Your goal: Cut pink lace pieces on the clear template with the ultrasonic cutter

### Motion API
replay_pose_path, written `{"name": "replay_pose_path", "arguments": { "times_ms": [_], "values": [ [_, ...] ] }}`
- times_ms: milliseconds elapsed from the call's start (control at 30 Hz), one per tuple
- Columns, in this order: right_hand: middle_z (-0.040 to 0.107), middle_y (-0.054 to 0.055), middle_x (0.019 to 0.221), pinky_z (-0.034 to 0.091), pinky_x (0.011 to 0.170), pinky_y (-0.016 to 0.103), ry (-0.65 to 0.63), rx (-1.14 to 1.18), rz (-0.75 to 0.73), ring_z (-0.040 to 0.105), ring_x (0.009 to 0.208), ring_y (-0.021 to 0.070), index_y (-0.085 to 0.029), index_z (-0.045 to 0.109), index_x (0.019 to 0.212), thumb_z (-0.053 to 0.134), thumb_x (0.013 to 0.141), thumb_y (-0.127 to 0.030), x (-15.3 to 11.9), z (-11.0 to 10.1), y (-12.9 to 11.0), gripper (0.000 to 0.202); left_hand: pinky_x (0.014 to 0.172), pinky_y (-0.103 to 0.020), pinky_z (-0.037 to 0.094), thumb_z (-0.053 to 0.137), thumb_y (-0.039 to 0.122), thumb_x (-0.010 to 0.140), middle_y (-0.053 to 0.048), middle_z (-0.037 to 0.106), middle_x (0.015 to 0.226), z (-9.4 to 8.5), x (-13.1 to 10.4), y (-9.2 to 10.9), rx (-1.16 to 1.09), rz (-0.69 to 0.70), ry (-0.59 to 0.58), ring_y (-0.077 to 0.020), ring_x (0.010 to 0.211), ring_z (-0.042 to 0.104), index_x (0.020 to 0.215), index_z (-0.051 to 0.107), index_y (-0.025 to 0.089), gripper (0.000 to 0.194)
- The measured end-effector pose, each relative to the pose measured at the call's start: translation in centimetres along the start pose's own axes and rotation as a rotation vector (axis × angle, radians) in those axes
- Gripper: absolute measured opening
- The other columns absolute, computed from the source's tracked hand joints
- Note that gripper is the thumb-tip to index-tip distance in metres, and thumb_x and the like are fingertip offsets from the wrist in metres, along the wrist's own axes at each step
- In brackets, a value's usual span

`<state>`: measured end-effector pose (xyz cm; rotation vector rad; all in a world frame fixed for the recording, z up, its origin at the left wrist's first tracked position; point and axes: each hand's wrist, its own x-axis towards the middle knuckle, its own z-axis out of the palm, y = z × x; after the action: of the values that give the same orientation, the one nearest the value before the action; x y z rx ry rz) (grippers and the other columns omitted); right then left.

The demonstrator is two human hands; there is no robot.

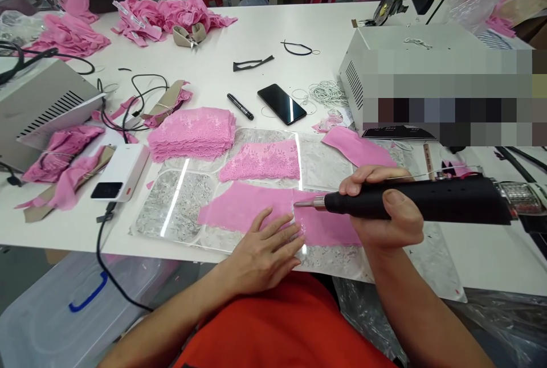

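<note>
red top of the wearer fills the bottom edge. right hand wraps around a black handheld tool, its metal tip at the line where two pink panels meet on a marbled sheet. left hand lies spread flat across their lower edge, gripping nothing. work at this line looks under way; a single lace piece and a lace stack beyond seem yet to be worked. phone and marker lie farther back; tool and left hand cover parts of the panels.

Fabric panel lies on the mat, phone behind it
</note>
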<state>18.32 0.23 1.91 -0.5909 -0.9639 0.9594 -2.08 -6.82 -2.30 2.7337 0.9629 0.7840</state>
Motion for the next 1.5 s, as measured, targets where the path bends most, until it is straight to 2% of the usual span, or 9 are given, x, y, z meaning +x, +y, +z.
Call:
{"name": "replay_pose_path", "arguments": {
  "times_ms": [200,300,567,933,1067,1167,1300,1400,1500],
  "values": [
    [0.064,0.002,0.072,0.051,0.053,0.030,0.009,-0.039,0.001,0.057,0.055,0.0120,-0.019,0.065,0.075,0.064,0.073,-0.028,0.1,0.2,0.1,0.009,0.121,-0.047,0.022,0.058,0.025,0.095,-0.009,0.069,0.124,-0.1,-0.1,0.0,-0.015,0.008,0.017,-0.0240,0.130,0.054,0.122,0.060,0.015,0.029],
    [0.063,0.002,0.072,0.050,0.051,0.029,0.006,-0.004,0.024,0.057,0.054,0.0121,-0.018,0.067,0.077,0.064,0.072,-0.029,0.2,0.0,-0.3,0.012,0.120,-0.045,0.026,0.058,0.024,0.094,-0.009,0.070,0.122,-0.2,-0.2,0.0,-0.017,0.033,0.005,-0.0228,0.129,0.054,0.123,0.060,0.016,0.029],
    [0.062,0.003,0.070,0.049,0.050,0.030,-0.117,0.040,0.110,0.056,0.053,0.0126,-0.018,0.067,0.078,0.068,0.071,-0.036,0.1,-1.1,-1.2,0.020,0.118,-0.043,0.031,0.059,0.027,0.094,-0.009,0.070,0.122,-0.4,-0.6,0.0,-0.001,0.051,-0.008,-0.0220,0.127,0.055,0.120,0.061,0.016,0.028],
    [0.065,0.003,0.073,0.051,0.052,0.029,-0.171,0.050,0.118,0.058,0.056,0.0124,-0.017,0.068,0.081,0.065,0.074,-0.032,-0.3,-1.0,-0.9,0.016,0.117,-0.043,0.029,0.059,0.027,0.095,-0.008,0.069,0.123,-0.2,-0.5,-0.1,-0.037,0.038,0.009,-0.0228,0.127,0.054,0.122,0.061,0.015,0.030],
    [0.065,0.002,0.072,0.051,0.051,0.029,-0.170,0.028,0.107,0.058,0.056,0.0127,-0.018,0.068,0.080,0.063,0.075,-0.029,-0.4,-0.7,-0.9,0.013,0.115,-0.044,0.033,0.057,0.027,0.096,-0.008,0.070,0.121,-0.4,-0.4,0.0,-0.043,0.038,0.022,-0.0236,0.124,0.057,0.120,0.061,0.016,0.027],
    [0.063,0.002,0.070,0.050,0.049,0.029,-0.091,0.000,0.070,0.057,0.054,0.0126,-0.018,0.067,0.078,0.062,0.073,-0.029,0.0,-0.6,-1.4,0.014,0.110,-0.043,0.039,0.054,0.023,0.097,-0.008,0.072,0.116,-0.8,0.2,-0.2,-0.051,-0.003,0.052,-0.0236,0.121,0.059,0.118,0.062,0.016,0.024],
    [0.061,0.001,0.069,0.048,0.048,0.029,0.140,-0.102,-0.069,0.054,0.051,0.0117,-0.018,0.064,0.073,0.058,0.069,-0.029,1.1,-1.5,-2.7,0.013,0.104,-0.043,0.043,0.050,0.015,0.098,-0.009,0.071,0.118,-1.3,1.8,-1.2,0.042,-0.026,0.054,-0.0245,0.119,0.060,0.121,0.061,0.015,0.026],
    [0.060,0.001,0.069,0.046,0.048,0.028,0.267,-0.181,-0.160,0.052,0.051,0.0110,-0.018,0.062,0.071,0.056,0.066,-0.029,1.8,-2.8,-3.2,0.014,0.104,-0.046,0.043,0.047,0.014,0.099,-0.010,0.069,0.122,-0.9,3.2,-2.1,0.104,0.023,0.009,-0.0268,0.120,0.059,0.120,0.062,0.014,0.026],
    [0.060,0.001,0.068,0.045,0.048,0.028,0.331,-0.191,-0.151,0.051,0.050,0.0108,-0.018,0.061,0.069,0.055,0.065,-0.030,1.9,-3.5,-3.1,0.014,0.106,-0.050,0.041,0.046,0.015,0.099,-0.010,0.067,0.126,0.2,4.1,-2.9,0.147,0.063,-0.046,-0.0290,0.123,0.057,0.118,0.063,0.014,0.026]
  ]
}}
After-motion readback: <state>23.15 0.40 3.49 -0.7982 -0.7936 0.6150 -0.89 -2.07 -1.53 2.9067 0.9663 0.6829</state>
